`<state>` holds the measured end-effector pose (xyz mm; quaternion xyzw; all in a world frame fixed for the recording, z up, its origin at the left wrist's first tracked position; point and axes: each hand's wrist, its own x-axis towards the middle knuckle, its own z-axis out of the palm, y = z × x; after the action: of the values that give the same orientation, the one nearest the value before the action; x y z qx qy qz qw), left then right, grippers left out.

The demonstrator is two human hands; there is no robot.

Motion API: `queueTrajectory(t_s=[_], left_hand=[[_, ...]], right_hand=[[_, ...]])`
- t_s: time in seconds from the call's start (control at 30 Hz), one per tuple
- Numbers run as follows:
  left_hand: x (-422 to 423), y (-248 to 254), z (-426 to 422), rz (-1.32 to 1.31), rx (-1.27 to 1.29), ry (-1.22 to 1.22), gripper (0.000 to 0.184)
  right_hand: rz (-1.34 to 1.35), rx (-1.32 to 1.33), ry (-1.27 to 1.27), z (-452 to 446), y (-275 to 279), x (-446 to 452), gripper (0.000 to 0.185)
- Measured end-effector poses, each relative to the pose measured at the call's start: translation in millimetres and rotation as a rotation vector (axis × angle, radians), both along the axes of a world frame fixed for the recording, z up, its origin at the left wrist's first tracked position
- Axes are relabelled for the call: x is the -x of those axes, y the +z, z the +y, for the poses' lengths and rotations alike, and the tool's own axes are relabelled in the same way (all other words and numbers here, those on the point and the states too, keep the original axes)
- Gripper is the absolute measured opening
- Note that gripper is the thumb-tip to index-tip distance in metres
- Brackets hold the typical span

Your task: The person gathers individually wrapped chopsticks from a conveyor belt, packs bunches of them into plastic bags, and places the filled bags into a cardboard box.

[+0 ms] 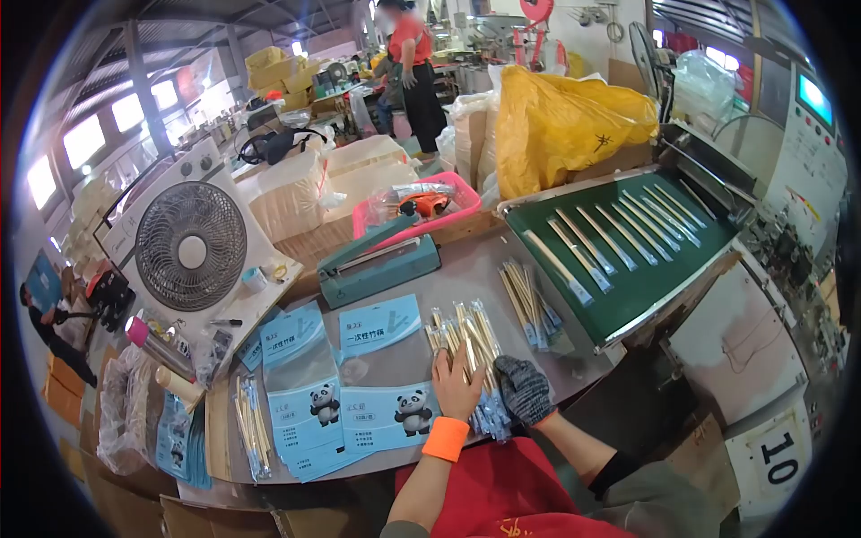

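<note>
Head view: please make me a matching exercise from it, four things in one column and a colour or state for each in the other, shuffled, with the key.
Things:
1. left hand
2. right hand
3. panda bags
4. conveyor belt

Colours or states:
A. light blue
B. in a grey knit glove
C. green, with wrapped sticks laid out on it
D. bare-skinned, with an orange band at the wrist

Pairs: 1-D, 2-B, 3-A, 4-C

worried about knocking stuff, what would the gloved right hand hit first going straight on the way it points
The right hand would likely first meet the chopsticks under the left hand; depth is unclear.
</note>
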<state>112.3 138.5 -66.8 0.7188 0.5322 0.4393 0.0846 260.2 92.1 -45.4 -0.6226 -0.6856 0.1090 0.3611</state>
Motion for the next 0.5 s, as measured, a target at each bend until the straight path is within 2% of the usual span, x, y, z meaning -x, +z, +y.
queueTrajectory(t_s=[0.03,0.1,0.13,0.2,0.23,0.3,0.33,0.43,0.5], left_hand=[[0,3,1,0.002,0.005,-0.002,0.059],[1,5,0,0.002,0.017,-0.017,0.060],[1,5,-1,0.026,0.019,0.002,0.060],[-4,3,0,0.044,0.038,0.034,0.061],[-6,3,1,0.045,0.038,0.021,0.061],[-8,1,5,0.046,0.022,0.081,0.061],[-9,1,5,0.034,0.037,0.082,0.060],[-13,-1,8,0.024,0.050,0.104,0.059],[-14,0,9,0.009,0.051,0.075,0.059]], right_hand=[[0.006,0.002,-0.004,8,5,-6,0.031],[-0.411,-0.258,0.002,29,9,-24,0.032],[-0.411,-0.255,-0.004,43,11,-33,0.032],[-0.547,-0.134,-0.243,68,6,-53,0.037],[-0.548,-0.129,-0.256,74,2,-62,0.037],[-0.297,0.308,-0.331,89,-11,-78,0.040],[-0.490,0.045,-0.328,87,-28,-82,0.041],[-0.462,0.089,-0.225,58,-29,-63,0.040],[-0.313,0.023,-0.198,33,-24,-40,0.037]])
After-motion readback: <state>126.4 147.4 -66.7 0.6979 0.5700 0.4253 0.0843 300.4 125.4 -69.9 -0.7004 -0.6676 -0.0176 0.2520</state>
